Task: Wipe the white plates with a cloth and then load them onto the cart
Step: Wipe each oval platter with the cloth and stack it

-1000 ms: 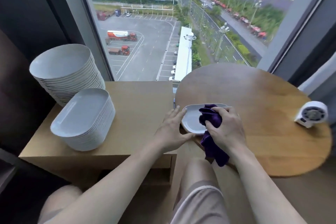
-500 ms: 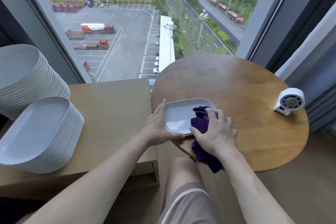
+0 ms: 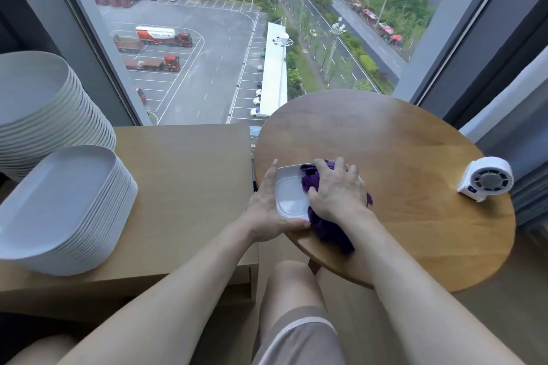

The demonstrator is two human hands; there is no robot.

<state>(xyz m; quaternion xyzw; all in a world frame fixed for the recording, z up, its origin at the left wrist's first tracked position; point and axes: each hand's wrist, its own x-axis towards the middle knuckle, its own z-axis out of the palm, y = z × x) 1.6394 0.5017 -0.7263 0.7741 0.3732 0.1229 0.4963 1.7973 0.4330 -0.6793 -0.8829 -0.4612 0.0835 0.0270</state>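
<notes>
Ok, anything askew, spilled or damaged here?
Nothing spilled or broken. Only the white plate sits right at the round table's near edge, steadied by the left hand; the purple cloth droops over that rim.

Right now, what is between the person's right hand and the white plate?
A bunched purple cloth. The right hand holds it pressed down on the white plate, so the palm does not visibly touch the plate. The head view shows this.
</notes>
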